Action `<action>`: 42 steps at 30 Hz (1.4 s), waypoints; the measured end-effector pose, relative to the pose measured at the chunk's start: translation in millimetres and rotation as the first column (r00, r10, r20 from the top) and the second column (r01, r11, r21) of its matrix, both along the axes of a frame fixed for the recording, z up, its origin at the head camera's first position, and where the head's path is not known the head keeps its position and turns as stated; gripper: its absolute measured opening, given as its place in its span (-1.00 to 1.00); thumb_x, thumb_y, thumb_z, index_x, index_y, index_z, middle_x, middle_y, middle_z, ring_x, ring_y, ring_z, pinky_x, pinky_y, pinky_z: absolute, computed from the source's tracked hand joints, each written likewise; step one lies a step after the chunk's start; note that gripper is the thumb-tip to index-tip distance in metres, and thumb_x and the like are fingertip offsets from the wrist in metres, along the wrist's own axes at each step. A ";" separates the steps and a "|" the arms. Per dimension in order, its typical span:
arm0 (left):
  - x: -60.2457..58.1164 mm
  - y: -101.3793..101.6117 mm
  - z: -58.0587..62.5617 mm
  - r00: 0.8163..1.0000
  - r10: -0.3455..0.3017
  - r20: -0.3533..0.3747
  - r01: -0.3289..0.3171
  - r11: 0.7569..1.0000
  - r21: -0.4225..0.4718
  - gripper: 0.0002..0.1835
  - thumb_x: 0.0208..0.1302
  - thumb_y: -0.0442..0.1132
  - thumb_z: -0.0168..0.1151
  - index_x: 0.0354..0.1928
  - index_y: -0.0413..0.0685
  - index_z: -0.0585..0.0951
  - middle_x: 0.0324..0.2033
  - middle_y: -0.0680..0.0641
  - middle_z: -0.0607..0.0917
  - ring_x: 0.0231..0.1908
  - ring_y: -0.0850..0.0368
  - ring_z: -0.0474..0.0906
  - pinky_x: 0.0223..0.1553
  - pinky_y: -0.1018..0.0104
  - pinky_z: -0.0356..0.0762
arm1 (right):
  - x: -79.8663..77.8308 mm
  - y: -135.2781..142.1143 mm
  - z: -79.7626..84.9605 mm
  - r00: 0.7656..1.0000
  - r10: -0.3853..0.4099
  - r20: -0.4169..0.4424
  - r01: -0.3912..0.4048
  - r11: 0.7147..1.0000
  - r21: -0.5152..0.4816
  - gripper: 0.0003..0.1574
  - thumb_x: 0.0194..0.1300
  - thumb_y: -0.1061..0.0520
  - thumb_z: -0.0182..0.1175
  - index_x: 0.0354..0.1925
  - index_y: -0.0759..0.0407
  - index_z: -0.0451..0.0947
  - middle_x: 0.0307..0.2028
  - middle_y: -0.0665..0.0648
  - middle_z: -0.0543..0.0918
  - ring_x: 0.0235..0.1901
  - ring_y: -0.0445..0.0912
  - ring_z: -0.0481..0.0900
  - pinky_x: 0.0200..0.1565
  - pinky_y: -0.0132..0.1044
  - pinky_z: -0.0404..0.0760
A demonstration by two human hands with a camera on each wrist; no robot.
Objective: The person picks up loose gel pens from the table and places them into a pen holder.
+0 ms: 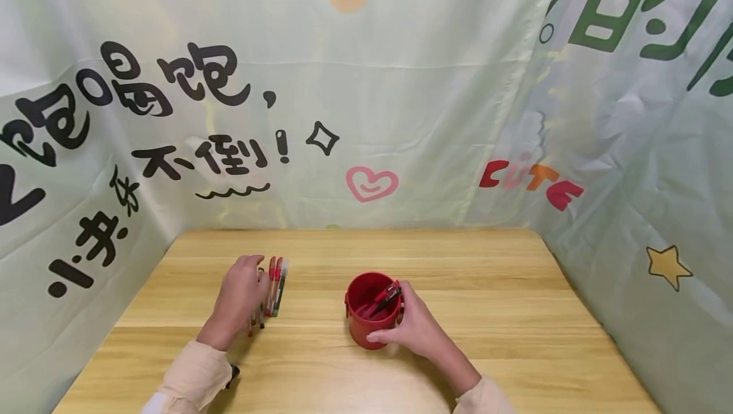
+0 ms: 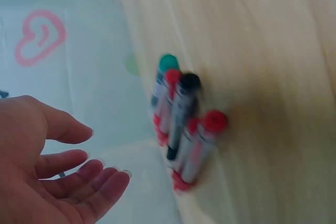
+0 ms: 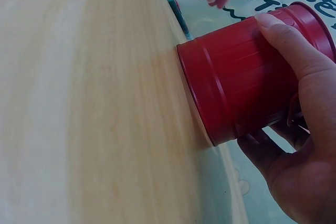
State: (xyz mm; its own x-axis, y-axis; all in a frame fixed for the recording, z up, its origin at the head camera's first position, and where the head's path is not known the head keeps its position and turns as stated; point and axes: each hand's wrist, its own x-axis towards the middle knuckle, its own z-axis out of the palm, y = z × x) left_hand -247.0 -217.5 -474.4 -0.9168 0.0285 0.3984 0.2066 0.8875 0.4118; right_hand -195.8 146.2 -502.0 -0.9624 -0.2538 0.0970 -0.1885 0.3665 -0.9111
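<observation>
My right hand [image 1: 420, 325] grips a small red bucket [image 1: 371, 336] from its right side, the thumb across the front. The bucket stands upright on the table, and red and black pens [image 1: 385, 300] lean inside it. In the right wrist view the thumb lies along the bucket's wall [image 3: 247, 77], with fingers on the opposite side. To the left, my left hand [image 1: 242, 290] hovers by a group of markers [image 1: 277, 287], partly hiding them. The left wrist view shows its fingers loosely bent with nothing between them, apart from several markers [image 2: 181, 114] with red, black and green ends.
Light wood-grain table [image 1: 469, 312] lies under everything. Printed cloth walls [image 1: 401, 115] rise at its back and both sides. A small black object [image 1: 233, 376] shows beside the left sleeve.
</observation>
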 end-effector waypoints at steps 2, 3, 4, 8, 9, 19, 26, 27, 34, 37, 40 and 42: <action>-2.5 -7.0 -2.8 1.000 0.015 0.017 -0.015 1.000 -0.003 -0.60 0.35 -0.38 0.19 0.17 -0.49 0.59 0.06 -0.48 0.65 -0.02 -0.34 0.66 -0.01 -0.22 0.68 | -0.1 0.0 0.3 1.000 0.000 -0.003 0.000 1.000 0.003 0.28 -0.25 -0.15 0.76 0.36 0.01 0.29 0.25 0.01 0.58 0.24 -0.07 0.57 0.15 -0.32 0.63; -3.7 -10.2 -4.4 0.999 0.023 0.025 -0.023 1.000 -0.007 -0.60 0.34 -0.39 0.19 0.16 -0.50 0.58 0.05 -0.49 0.65 0.02 -0.37 0.65 0.03 -0.25 0.66 | -0.1 0.1 0.5 1.000 0.000 -0.006 0.000 1.000 0.005 0.28 -0.25 -0.16 0.76 0.36 0.01 0.29 0.25 0.01 0.58 0.24 -0.07 0.57 0.16 -0.31 0.63; -5.1 -13.6 -6.2 0.999 0.031 0.033 -0.030 0.999 -0.014 -0.60 0.34 -0.39 0.19 0.16 -0.51 0.58 0.04 -0.50 0.65 0.04 -0.39 0.64 0.03 -0.26 0.65 | -0.2 0.1 0.7 1.000 0.000 -0.007 0.000 1.000 0.007 0.28 -0.25 -0.16 0.76 0.36 0.01 0.29 0.25 0.01 0.59 0.24 -0.07 0.57 0.16 -0.30 0.63; -8.5 -24.8 -12.5 0.995 0.064 0.079 -0.063 0.998 -0.016 -0.59 0.32 -0.41 0.18 0.16 -0.54 0.57 0.03 -0.53 0.63 0.05 -0.45 0.62 0.04 -0.32 0.62 | -0.3 0.3 0.5 1.000 0.002 -0.010 -0.002 1.000 0.014 0.28 -0.25 -0.16 0.76 0.35 0.01 0.29 0.24 0.00 0.59 0.24 -0.07 0.57 0.17 -0.27 0.63; -9.0 -27.2 -14.1 0.993 0.071 0.090 -0.069 0.997 -0.017 -0.58 0.31 -0.41 0.17 0.16 -0.54 0.57 0.04 -0.54 0.63 0.06 -0.46 0.62 0.04 -0.32 0.62 | -0.4 0.4 0.4 1.000 0.002 -0.011 -0.002 1.000 0.015 0.28 -0.25 -0.17 0.76 0.35 0.01 0.29 0.24 0.00 0.59 0.24 -0.07 0.57 0.17 -0.27 0.64; -9.5 -39.6 -21.3 0.972 0.091 0.217 -0.094 0.996 0.005 -0.52 0.29 -0.42 0.09 0.21 -0.57 0.52 0.06 -0.56 0.61 0.10 -0.49 0.57 0.14 -0.35 0.56 | 0.3 1.8 -1.7 1.000 0.004 -0.008 -0.004 1.000 0.013 0.29 -0.23 -0.20 0.75 0.36 0.01 0.28 0.25 0.03 0.58 0.24 -0.07 0.57 0.15 -0.27 0.65; -14.9 -40.0 -19.5 0.952 0.081 0.295 -0.083 0.997 -0.008 -0.49 0.23 -0.43 0.12 0.21 -0.60 0.51 0.03 -0.56 0.63 0.02 -0.41 0.61 0.09 -0.31 0.59 | -0.3 1.6 -1.6 1.000 -0.005 -0.012 0.005 1.000 0.026 0.30 -0.25 -0.21 0.75 0.36 0.01 0.29 0.24 0.01 0.58 0.25 -0.07 0.56 0.18 -0.25 0.64; -15.4 -39.9 -19.2 0.950 0.081 0.303 -0.081 0.997 -0.012 -0.49 0.23 -0.44 0.12 0.21 -0.60 0.51 0.02 -0.55 0.63 0.01 -0.38 0.62 0.09 -0.30 0.59 | -0.5 1.6 -1.5 1.000 -0.004 -0.012 0.005 1.000 0.028 0.30 -0.25 -0.21 0.75 0.36 0.01 0.29 0.24 0.01 0.58 0.25 -0.07 0.56 0.19 -0.25 0.64; -18.2 -39.9 -16.5 0.930 0.081 0.359 -0.078 0.997 -0.024 -0.51 0.18 -0.44 0.18 0.16 -0.60 0.52 -0.09 -0.49 0.67 -0.20 -0.21 0.62 -0.12 -0.12 0.68 | -0.9 1.9 -1.1 1.000 0.009 -0.008 -0.008 1.000 0.024 0.28 -0.23 -0.20 0.74 0.36 0.00 0.28 0.25 0.00 0.58 0.23 -0.10 0.56 0.16 -0.27 0.65; -18.5 -40.4 -16.8 0.924 0.077 0.376 -0.076 0.997 -0.019 -0.55 0.19 -0.45 0.18 0.11 -0.59 0.55 -0.17 -0.42 0.69 -0.30 -0.10 0.57 -0.28 0.06 0.64 | -0.9 1.7 -1.3 1.000 0.009 -0.010 -0.008 1.000 0.026 0.28 -0.22 -0.20 0.74 0.36 0.00 0.27 0.25 0.00 0.58 0.23 -0.10 0.56 0.16 -0.26 0.65; -18.6 -41.0 -17.4 0.917 0.074 0.393 -0.076 0.997 -0.010 -0.66 0.20 -0.44 0.18 -0.01 -0.55 0.59 -0.29 -0.33 0.68 -0.38 -0.03 0.52 -0.42 0.19 0.55 | -0.8 1.4 -1.7 1.000 0.008 -0.011 -0.008 1.000 0.029 0.28 -0.22 -0.20 0.74 0.37 0.00 0.27 0.25 0.01 0.58 0.24 -0.09 0.56 0.16 -0.27 0.65; -18.3 -41.4 -16.8 0.914 0.078 0.398 -0.080 0.997 -0.012 -0.78 0.21 -0.43 0.18 -0.16 -0.47 0.61 -0.40 -0.24 0.64 -0.46 0.01 0.48 -0.50 0.26 0.46 | -0.5 1.2 -2.0 1.000 0.008 -0.010 -0.008 1.000 0.029 0.28 -0.22 -0.20 0.74 0.37 0.00 0.27 0.25 0.02 0.58 0.24 -0.09 0.56 0.16 -0.26 0.65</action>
State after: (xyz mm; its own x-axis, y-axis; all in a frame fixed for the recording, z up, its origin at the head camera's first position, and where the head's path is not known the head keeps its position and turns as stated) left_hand -265.3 -258.9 -491.2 -0.9987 -0.0518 0.0006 -0.0460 0.8920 0.4497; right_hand -196.3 147.4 -503.9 -0.9593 -0.2641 0.0996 -0.2009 0.3912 -0.8981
